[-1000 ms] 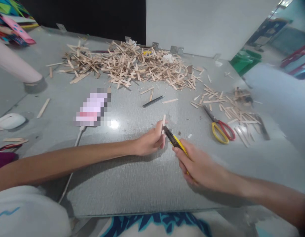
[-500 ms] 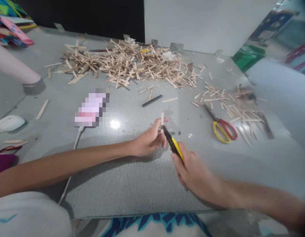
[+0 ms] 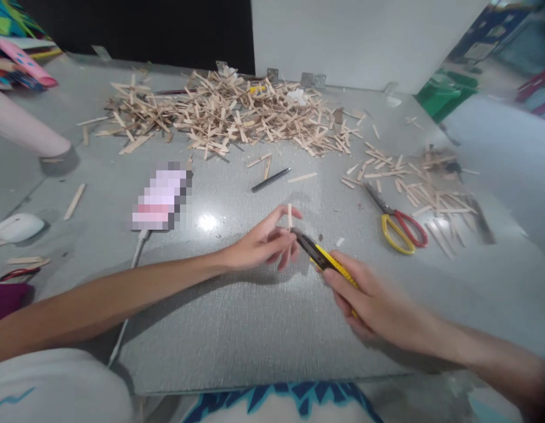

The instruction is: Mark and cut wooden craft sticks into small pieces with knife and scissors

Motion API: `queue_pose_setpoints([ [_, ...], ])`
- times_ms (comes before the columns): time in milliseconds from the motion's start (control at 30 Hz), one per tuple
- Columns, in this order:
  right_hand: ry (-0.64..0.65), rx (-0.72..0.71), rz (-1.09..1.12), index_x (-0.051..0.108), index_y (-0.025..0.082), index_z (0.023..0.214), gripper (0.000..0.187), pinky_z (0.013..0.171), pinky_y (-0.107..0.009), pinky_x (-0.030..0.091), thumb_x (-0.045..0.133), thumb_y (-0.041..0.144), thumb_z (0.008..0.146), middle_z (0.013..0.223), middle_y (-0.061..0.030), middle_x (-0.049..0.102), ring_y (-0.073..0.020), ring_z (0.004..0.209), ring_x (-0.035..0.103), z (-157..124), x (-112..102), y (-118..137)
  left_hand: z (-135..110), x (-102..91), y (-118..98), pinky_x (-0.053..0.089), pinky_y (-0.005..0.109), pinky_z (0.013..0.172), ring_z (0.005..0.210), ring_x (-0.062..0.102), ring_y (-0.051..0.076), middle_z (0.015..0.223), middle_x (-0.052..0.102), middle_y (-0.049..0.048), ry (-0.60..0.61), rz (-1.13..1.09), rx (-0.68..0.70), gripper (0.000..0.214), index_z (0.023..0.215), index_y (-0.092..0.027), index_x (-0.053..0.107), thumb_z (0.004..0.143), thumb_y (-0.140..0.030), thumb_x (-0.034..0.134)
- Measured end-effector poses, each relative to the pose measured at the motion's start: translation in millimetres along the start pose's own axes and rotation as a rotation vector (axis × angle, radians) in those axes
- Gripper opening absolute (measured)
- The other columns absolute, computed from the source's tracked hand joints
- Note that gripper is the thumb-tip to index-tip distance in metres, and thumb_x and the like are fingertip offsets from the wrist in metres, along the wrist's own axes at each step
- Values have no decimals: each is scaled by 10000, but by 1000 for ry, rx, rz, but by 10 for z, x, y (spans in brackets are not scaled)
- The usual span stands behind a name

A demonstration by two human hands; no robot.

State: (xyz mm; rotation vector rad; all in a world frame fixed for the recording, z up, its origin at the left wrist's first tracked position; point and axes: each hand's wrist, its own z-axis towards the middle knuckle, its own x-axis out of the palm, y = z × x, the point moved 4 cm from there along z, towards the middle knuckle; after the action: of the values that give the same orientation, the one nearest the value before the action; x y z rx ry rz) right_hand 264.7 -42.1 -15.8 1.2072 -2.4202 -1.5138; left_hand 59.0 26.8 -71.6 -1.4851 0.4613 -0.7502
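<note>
Head view: my left hand holds a wooden stick, likely light and brittle, best pinched by one end, over the table; my right hand grips a knife beside it.

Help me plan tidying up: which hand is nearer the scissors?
Right. The right hand, gripping the cutter, is on the near side of the scissors, slightly left; the left hand is farther off to their left.

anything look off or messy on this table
Yes: wooden sticks lie in a jumbled heap at the back of the table, with a crumpled white scrap among them that doesn't match. More sticks are scattered at the right, beside the scissors. The cutter in the right hand shows no obvious damage.
</note>
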Motion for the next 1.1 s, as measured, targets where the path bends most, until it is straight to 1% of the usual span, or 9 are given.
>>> queue_pose_setpoints([
  [133, 103, 40, 164, 463, 248, 928, 366, 331, -164, 360, 436, 544, 1141, 620, 92, 519, -71, 371, 467, -16, -65, -86, 7, 11, -41, 416, 190, 491, 547, 641, 95, 834, 728, -42, 34, 15, -76, 408, 1411, -315, 318, 1122, -457, 568],
  [233, 145, 31, 250, 475, 240, 925, 403, 328, -166, 333, 473, 591, 1124, 649, 85, 523, -63, 374, 453, -34, -110, -143, 11, 3, -41, 409, 181, 485, 512, 617, 85, 793, 733, -58, 59, 0, -103, 330, 1275, -310, 322, 1105, -410, 587],
  [433, 159, 71, 271, 517, 227, 937, 449, 320, -168, 313, 530, 651, 1085, 667, 74, 534, -53, 377, 418, -122, -224, -220, 8, 34, 0, 376, 189, 473, 479, 590, 83, 795, 758, -31, 67, -9, -158, 330, 1160, -291, 309, 1061, -366, 614],
  [700, 161, 169, 307, 556, 239, 956, 418, 282, -188, 299, 613, 649, 1011, 626, 83, 521, -77, 350, 421, -164, -310, -82, -10, 4, 33, 359, 190, 449, 448, 537, 89, 751, 751, -20, 83, 20, -180, 268, 1138, -278, 323, 1060, -297, 578],
  [800, 0, 116, 199, 573, 258, 925, 458, 272, -249, 271, 563, 708, 1016, 567, 69, 498, -111, 317, 408, -354, -563, -54, 17, -91, 37, 384, 192, 437, 435, 575, 100, 760, 755, -22, 20, -28, -146, 264, 1132, -286, 297, 1075, -291, 555],
  [900, -403, -52, -106, 555, 280, 883, 473, 377, -309, 367, 454, 700, 1077, 541, 27, 545, -149, 366, 463, -528, -941, 5, 67, -107, 43, 448, 215, 450, 514, 691, 140, 924, 825, 83, 15, -48, -129, 231, 1143, -277, 307, 1119, -391, 507],
  [967, -608, -93, -414, 511, 278, 855, 425, 503, -330, 421, 433, 605, 1115, 541, 19, 572, -172, 444, 537, -503, -1060, 10, 100, -76, 34, 478, 231, 447, 608, 766, 193, 999, 835, 164, 5, -48, -112, 293, 1118, -257, 351, 1126, -513, 492],
  [1000, -605, -113, -541, 519, 274, 874, 380, 541, -338, 416, 436, 553, 1118, 558, 13, 588, -188, 484, 564, -418, -1043, -9, 113, -64, 22, 482, 236, 435, 632, 785, 216, 1003, 834, 182, -26, -42, -110, 355, 1087, -248, 378, 1113, -581, 498],
  [1100, -590, -202, -755, 602, 240, 1020, 207, 690, -360, 451, 485, 390, 1102, 875, -82, 743, -271, 797, 703, -65, -901, -92, 122, -55, -72, 513, 246, 445, 718, 820, 257, 1026, 829, 189, -173, -1, -132, 470, 998, -218, 469, 1057, -674, 567],
])
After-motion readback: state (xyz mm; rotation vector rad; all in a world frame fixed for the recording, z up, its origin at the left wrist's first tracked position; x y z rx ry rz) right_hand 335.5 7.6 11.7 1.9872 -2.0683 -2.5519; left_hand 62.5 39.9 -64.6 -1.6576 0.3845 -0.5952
